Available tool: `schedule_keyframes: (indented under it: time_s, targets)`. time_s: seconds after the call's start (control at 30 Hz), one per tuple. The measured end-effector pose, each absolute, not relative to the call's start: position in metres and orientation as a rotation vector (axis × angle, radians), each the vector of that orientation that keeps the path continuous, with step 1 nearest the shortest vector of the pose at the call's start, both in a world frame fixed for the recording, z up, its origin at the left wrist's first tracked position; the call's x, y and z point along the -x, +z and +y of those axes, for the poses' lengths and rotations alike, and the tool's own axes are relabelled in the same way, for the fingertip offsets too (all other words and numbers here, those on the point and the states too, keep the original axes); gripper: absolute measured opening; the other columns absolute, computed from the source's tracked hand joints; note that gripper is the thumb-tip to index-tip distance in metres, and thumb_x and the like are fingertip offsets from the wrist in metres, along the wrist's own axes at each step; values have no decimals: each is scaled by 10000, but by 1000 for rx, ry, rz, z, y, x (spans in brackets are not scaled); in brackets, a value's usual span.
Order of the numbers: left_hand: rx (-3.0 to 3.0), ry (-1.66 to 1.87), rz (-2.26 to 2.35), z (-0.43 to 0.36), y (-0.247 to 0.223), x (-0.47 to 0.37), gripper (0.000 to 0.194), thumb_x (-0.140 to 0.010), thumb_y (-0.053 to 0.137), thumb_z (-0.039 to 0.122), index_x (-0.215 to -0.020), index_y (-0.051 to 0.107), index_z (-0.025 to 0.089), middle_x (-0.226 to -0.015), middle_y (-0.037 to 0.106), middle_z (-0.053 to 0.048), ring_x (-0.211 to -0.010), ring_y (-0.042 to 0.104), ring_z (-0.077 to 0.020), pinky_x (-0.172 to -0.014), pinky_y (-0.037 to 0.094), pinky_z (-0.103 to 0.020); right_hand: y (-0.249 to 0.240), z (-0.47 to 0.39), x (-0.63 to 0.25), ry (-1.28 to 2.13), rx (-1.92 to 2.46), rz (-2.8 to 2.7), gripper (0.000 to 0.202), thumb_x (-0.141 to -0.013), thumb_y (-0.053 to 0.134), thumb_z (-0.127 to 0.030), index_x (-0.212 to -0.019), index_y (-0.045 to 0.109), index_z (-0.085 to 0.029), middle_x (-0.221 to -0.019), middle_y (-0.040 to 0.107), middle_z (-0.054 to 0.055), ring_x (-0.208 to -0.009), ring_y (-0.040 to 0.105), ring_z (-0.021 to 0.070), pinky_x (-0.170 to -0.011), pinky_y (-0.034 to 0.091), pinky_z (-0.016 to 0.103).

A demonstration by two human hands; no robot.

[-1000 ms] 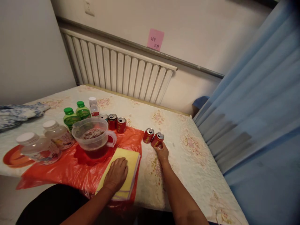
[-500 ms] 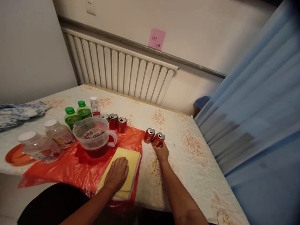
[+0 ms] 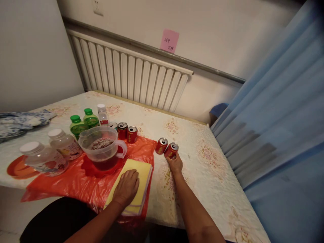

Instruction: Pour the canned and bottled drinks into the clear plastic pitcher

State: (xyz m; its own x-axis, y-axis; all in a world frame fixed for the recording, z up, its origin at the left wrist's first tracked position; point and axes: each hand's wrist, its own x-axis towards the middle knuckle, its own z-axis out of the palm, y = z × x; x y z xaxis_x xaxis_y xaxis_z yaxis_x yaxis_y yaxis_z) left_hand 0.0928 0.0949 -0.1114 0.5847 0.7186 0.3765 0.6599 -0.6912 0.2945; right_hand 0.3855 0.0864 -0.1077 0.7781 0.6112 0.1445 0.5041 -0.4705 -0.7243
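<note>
Right hand (image 3: pixel 175 164) closed around the lower side of a red can (image 3: pixel 171 150), can upright at the fingertips, second red can (image 3: pixel 161 146) just left of it, left hand (image 3: pixel 126 186) flat on yellow cloth (image 3: pixel 138 172).

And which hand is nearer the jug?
Left. The left hand rests on the yellow cloth, front-right of the jug; the right hand holds a can, farther right.
</note>
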Motion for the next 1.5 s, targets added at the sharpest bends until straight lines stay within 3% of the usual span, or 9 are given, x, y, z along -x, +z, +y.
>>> schedule_keyframes:
  time_s: [0.83, 1.27, 1.37, 1.5]
  targets:
    - [-2693, 691, 1189, 95, -110, -93, 196, -919, 455, 204, -1055, 594, 180, -1138, 620, -118, -1089, 535, -273, -963, 413, -439, -106, 86, -384, 184, 2148, -836, 443, -636, 654, -465, -1021, 651, -248, -750, 669, -9, -674, 609, 212, -583, 406, 283]
    - [-2703, 662, 1200, 93, -106, -93, 204, -924, 444, 193, -1058, 595, 165, -1135, 616, -119, -1080, 534, -269, -958, 415, -432, -114, 82, -387, 193, 2007, -780, 625, -602, 704, -433, -1181, 625, -210, -778, 684, -2, -679, 609, 202, -646, 444, 286]
    - [-2701, 648, 1195, 93, -105, -93, 210, -925, 441, 190, -1063, 595, 152, -1132, 613, -123, -1071, 532, -269, -959, 413, -433, -120, 73, -384, 160, 1947, -725, 689, -638, 654, -425, -1267, 561, -158, -870, 709, 35, -705, 621, 194, -696, 470, 285]
    - [-2694, 657, 1198, 92, -107, -93, 209, -923, 437, 184, -1053, 598, 155, -1131, 612, -121, -1079, 526, -271, -965, 408, -436, -125, 49, -363, 81, 1900, -617, 530, -745, 496, -404, -1170, 587, -100, -898, 701, 86, -766, 630, 207, -748, 475, 303]
